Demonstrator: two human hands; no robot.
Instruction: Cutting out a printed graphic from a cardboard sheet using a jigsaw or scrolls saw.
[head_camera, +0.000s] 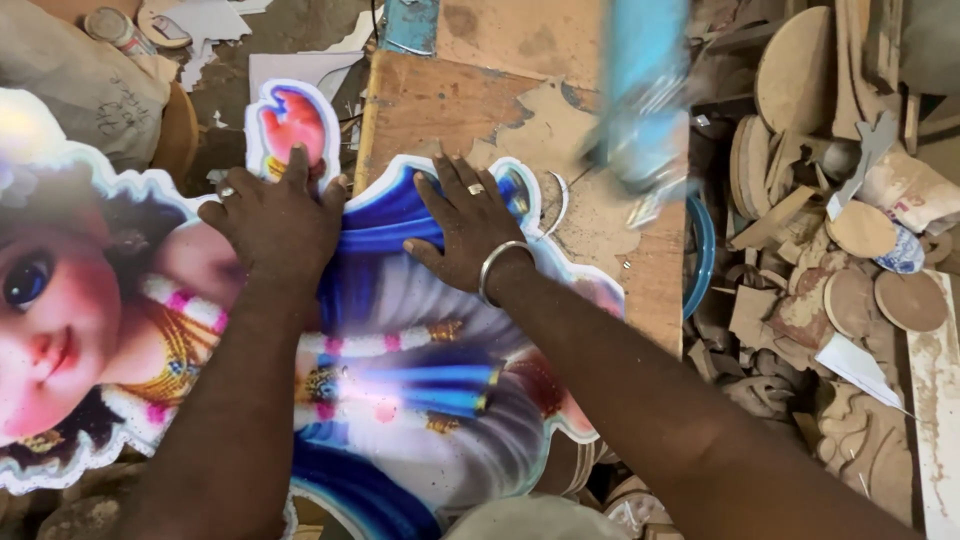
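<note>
The two bare forearms came up from the bottom edge, nearest the lens, and crossed a large glossy printed cutout (400, 390) of a doll-like figure in blue and white drapery with a gold necklace. The cutout lay flat, its head toward nine o'clock and its raised hand toward eleven o'clock, partly over a worn wooden board (470, 100).

The left hand (275, 220) lay palm down, fingers together and pointing to twelve o'clock, pressed on the cutout just below the figure's painted pink hand; a ring showed on one finger. The right hand (465, 230) lay beside it at three o'clock, flat, fingers spread, pressing the blue drapery near the cutout's upper edge, with a ring and a metal bangle (497, 270) at the wrist. Neither hand gripped anything.

At one o'clock from the right hand a blurred blue machine part (645, 100) stood above the board. Round wooden discs and offcuts (830, 230) were heaped at three o'clock.
</note>
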